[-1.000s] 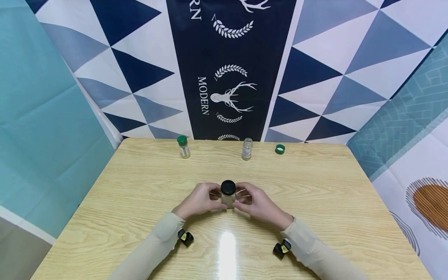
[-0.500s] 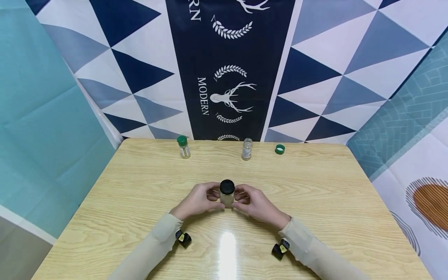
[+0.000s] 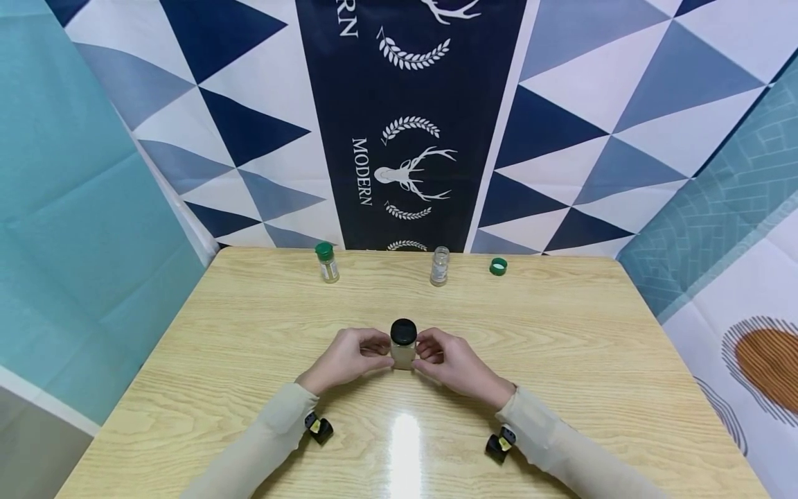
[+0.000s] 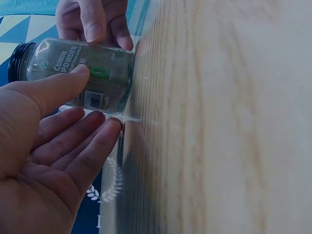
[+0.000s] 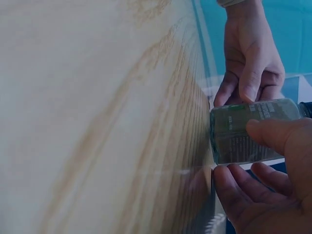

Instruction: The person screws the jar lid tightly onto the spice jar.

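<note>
A clear jar with a black lid stands upright on the tabletop between my hands; its label reads "CUMIN POWDER" in the left wrist view. My right hand holds the jar's right side, thumb in front and fingers toward the back. Close by the left side is my left hand, with loosely extended fingers. In the left wrist view its thumb overlaps the label, while its fingertips are just off the glass or barely touching. The right thumb crosses the label's other side in the right wrist view.
Along the far edge of the wooden table stand a small green-capped bottle and an uncapped clear bottle. A loose green cap lies to their right. A patterned cloth hangs behind the table.
My left hand has drawn a little away to the left from the jar. Jar and right hand have shifted slightly left. The far bottles and cap stay put.
</note>
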`<move>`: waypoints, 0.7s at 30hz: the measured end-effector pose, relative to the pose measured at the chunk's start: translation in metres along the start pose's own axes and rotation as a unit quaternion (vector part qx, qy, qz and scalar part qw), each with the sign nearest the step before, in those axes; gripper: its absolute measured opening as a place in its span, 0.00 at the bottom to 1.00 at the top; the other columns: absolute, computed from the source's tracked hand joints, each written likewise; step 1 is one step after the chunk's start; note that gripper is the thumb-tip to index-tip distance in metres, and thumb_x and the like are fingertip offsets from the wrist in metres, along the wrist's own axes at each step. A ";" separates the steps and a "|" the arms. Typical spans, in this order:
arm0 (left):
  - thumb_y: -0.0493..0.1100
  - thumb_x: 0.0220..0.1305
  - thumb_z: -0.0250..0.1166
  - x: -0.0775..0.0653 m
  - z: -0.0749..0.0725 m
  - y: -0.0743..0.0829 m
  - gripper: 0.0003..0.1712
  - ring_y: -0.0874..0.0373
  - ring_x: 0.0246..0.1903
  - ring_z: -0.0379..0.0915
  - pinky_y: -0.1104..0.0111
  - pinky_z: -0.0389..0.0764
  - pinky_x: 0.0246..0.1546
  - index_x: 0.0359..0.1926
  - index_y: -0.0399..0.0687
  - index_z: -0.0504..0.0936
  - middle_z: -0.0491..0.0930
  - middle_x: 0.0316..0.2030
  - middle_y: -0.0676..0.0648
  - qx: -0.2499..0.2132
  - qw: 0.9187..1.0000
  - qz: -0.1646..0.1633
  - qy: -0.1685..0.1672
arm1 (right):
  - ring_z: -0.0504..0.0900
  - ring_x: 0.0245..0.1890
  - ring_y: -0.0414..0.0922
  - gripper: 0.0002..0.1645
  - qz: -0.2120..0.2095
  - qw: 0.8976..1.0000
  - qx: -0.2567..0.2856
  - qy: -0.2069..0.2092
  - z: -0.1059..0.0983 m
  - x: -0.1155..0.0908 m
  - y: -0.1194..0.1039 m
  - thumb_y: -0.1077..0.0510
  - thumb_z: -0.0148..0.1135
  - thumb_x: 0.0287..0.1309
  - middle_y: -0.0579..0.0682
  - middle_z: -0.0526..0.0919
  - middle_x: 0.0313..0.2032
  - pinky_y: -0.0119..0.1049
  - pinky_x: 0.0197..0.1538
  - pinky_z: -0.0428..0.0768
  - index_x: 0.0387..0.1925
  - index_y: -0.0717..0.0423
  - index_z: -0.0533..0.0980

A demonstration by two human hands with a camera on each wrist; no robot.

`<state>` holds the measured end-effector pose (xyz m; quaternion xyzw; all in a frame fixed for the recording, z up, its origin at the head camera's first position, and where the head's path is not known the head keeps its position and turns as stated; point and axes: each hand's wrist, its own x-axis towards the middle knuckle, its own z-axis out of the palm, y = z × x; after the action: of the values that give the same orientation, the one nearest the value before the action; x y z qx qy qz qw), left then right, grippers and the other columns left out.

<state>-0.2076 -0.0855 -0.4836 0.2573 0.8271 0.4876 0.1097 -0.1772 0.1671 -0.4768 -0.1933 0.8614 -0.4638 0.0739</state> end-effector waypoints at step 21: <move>0.40 0.67 0.72 0.010 -0.013 -0.004 0.17 0.54 0.44 0.88 0.73 0.87 0.45 0.55 0.39 0.87 0.89 0.48 0.42 0.014 1.000 0.004 0.025 | 0.86 0.40 0.39 0.20 -0.015 0.999 -0.036 0.018 0.004 0.031 -0.003 0.59 0.69 0.66 0.52 0.89 0.42 0.29 0.44 0.86 0.56 0.63 0.80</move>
<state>-0.2233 -0.0917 -0.4796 0.2497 0.8352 0.4829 0.0834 -0.2034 0.1498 -0.4746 -0.2003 0.8757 -0.4370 0.0448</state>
